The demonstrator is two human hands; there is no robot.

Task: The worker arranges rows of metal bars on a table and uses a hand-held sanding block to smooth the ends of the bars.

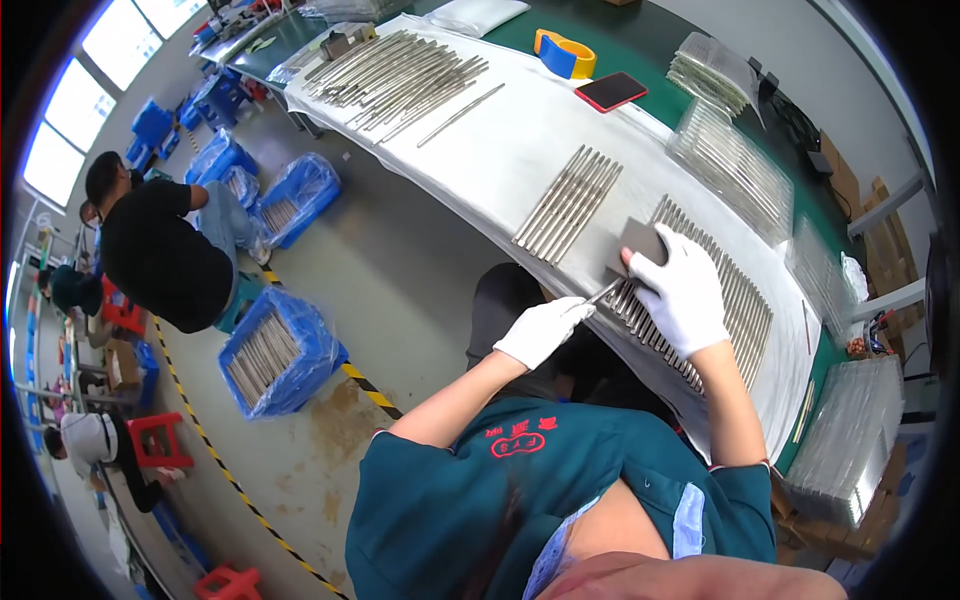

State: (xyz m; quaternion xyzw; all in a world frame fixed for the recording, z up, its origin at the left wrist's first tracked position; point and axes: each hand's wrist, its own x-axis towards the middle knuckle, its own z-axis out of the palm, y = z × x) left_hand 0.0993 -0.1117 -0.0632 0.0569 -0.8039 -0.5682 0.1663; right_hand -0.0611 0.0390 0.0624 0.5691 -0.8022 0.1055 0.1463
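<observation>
Now left hand round a metal rod, apparently, right hand round grey block

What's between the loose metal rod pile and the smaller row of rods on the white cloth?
Head view: one single metal rod near the loose pile, then just white cloth up to the smaller row.
</observation>
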